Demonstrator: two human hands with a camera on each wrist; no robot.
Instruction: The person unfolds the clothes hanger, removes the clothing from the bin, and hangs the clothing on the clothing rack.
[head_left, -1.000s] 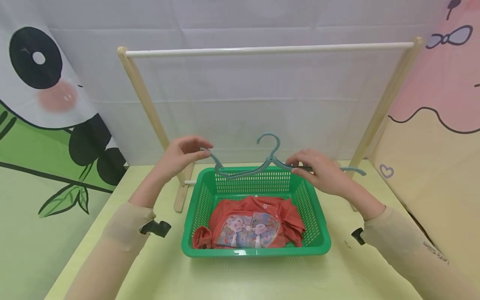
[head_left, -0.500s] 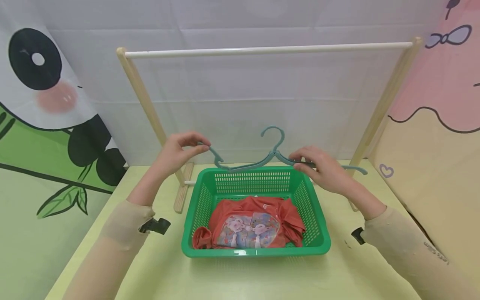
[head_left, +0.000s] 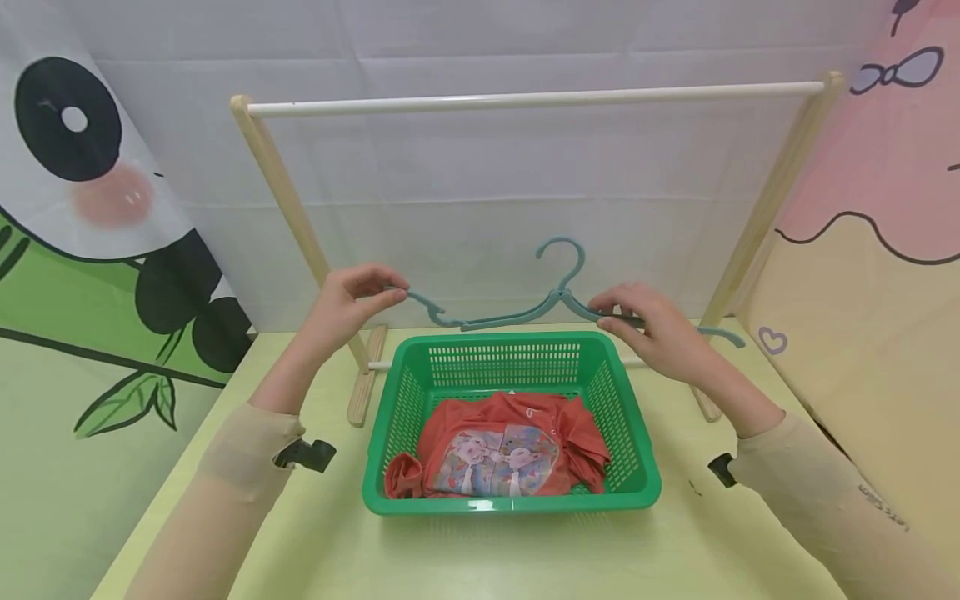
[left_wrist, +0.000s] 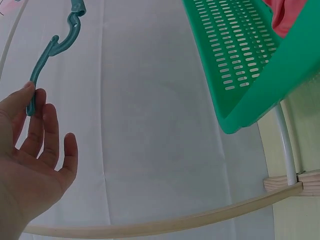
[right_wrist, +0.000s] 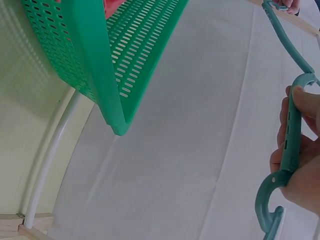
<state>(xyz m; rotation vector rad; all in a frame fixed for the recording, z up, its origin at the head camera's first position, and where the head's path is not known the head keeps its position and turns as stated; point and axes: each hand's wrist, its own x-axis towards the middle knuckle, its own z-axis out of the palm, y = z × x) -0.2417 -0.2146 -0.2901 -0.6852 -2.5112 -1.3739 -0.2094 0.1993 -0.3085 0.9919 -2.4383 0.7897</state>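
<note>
A teal plastic clothes hanger is held up above the far rim of a green basket, its hook pointing upward. My left hand pinches the tip of its left arm between thumb and fingers; the left wrist view shows that tip in the pinch, the other fingers spread. My right hand grips the right arm of the hanger between hook and tip, thumb on the near side, as the right wrist view shows along the hanger arm. A crumpled red shirt with a printed panel lies inside the basket.
Behind the basket stands a rack with a white crossbar and wooden side posts. The basket sits on a pale yellow-green table. A white cloth backdrop hangs behind, with printed side panels.
Both hands keep hold of the hanger. Its hook and middle have risen and shifted right. The left arm of the hanger now stretches out flatter, and the hands are farther apart.
</note>
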